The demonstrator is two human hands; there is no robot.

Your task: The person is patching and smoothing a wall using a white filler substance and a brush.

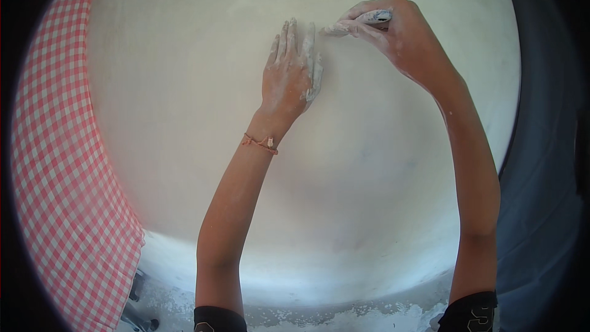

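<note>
Pale surface (pixel 362 209): filled the middle of the frame, its edges bowed, beneath both hands.
Checked cloth (pixel 67 166): red and white, hung down the left side of the frame.
Dark cloth (pixel 541 215): ran along the right side of the frame.
Right arm (pixel 473 166): rose from the lower right, up to a wrist bent toward upper centre.
Left arm (pixel 230 215): slanted up and rightward from the bottom, left of centre.
Left hand (pixel 286 80): lay open, back upward, apparently flat on the pale surface at upper centre; fingers stretched toward the top, the index slightly parted; only the surface under it; white residue thickest along the index and thumb side.
Right hand (pixel 402 40): was closed in a pinch right of upper centre, fingertips pointing left, near the left index finger; it gripped a small tool.
Small tool (pixel 375 17): blue and white, whitened, in the upper right; its working end could not be made out.
Bracelet (pixel 260 143): thin, reddish, with a pale charm, circled the left wrist near the frame's centre.
</note>
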